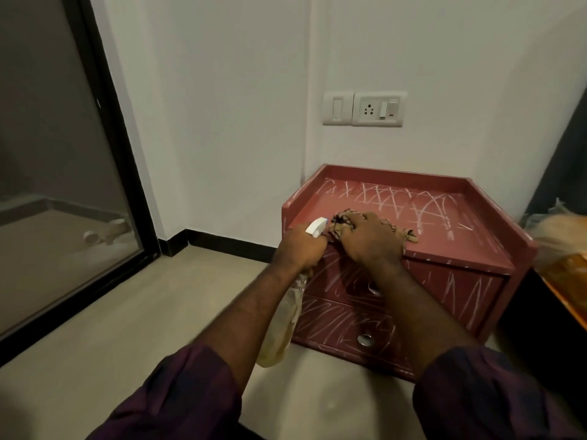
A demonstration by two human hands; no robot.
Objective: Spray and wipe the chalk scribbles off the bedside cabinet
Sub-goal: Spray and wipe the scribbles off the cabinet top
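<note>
no readable text, labels, brands or numbers anywhere.

Cloth: mostly under my right hand, only its ends show. Bottle: neck buried in my left hand, body blurred. Upper drawer pull: half behind my right arm. Orange bundle: cut by the frame edge. Pale items behind glass: cannot identify.

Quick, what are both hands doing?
Left hand: grips the spray bottle.
Right hand: grips the cloth on the cabinet.
</note>
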